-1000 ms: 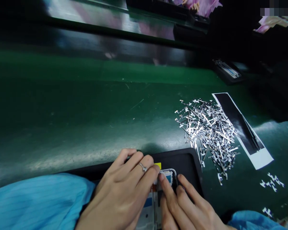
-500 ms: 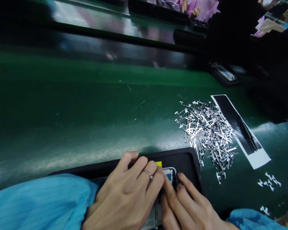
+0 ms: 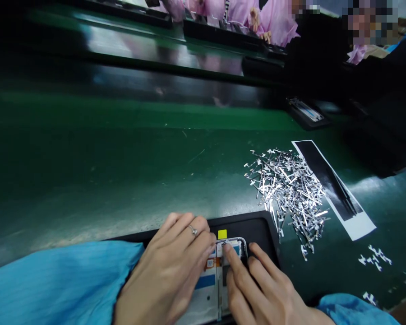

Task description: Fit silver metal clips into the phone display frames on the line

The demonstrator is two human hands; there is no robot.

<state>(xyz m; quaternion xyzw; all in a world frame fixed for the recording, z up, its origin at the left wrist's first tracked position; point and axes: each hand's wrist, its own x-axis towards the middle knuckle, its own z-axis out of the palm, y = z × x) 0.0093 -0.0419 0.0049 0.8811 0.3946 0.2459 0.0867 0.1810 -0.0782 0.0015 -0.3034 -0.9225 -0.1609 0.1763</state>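
An opened phone (image 3: 205, 307) with a silver plate, blue strips and an orange flex piece lies in a black tray (image 3: 240, 221) before me. Over its left side is my left hand (image 3: 176, 266), a ring on one finger. Its fingers are curled together near the phone's upper end, and their tips are hidden. My right hand (image 3: 260, 284) rests at the right edge of the phone. Its index fingertip touches the phone's top part, while the other fingers are spread towards the tray. A yellow tab (image 3: 222, 234) sticks out above the phone.
A heap of thin flex strips (image 3: 287, 185) lies on the green table (image 3: 128, 162), beside a white sheet with a black strip (image 3: 334, 189). Several small white pieces (image 3: 375, 258) lie at right. Another phone in a tray (image 3: 307, 110) stands farther back. People in pink (image 3: 216, 13) sit opposite.
My left hand has shifted left and uncovered more of the phone and the yellow tab. My right index fingertip has moved left, onto the phone's top part. The view has tilted slightly.
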